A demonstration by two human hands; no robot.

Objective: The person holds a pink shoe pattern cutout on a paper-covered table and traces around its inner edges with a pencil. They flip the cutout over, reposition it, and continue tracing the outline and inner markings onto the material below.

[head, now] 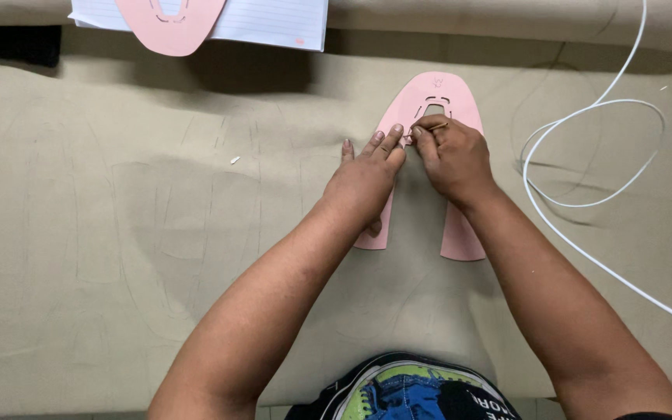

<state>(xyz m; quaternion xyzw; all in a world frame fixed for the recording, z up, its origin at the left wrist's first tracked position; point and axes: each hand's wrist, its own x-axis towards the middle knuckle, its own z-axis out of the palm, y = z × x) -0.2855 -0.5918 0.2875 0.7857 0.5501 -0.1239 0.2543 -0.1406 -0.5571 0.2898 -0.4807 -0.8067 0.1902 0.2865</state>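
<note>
At the far left edge of the table a second pink pattern piece (170,23) lies on a sheet of lined paper (274,19), well apart from the hands. Nearer, the tan fabric (118,233) spreads flat across the surface, marked with faint traced outlines, and a small white scrap (235,160) rests on it. Toward the middle, the left hand (365,180) presses flat on the pink horseshoe-shaped pattern (460,233), fingers spread and holding nothing, only pinning the card down on the cloth. Just beside it, touching at the fingertips, the right hand (453,155) is pinched tight around a thin pen-like tool (432,127), its tip at the slot cut near the pattern's rounded far end. To the right, a white cable (585,117) loops over the fabric and trails off toward the near right corner
</note>
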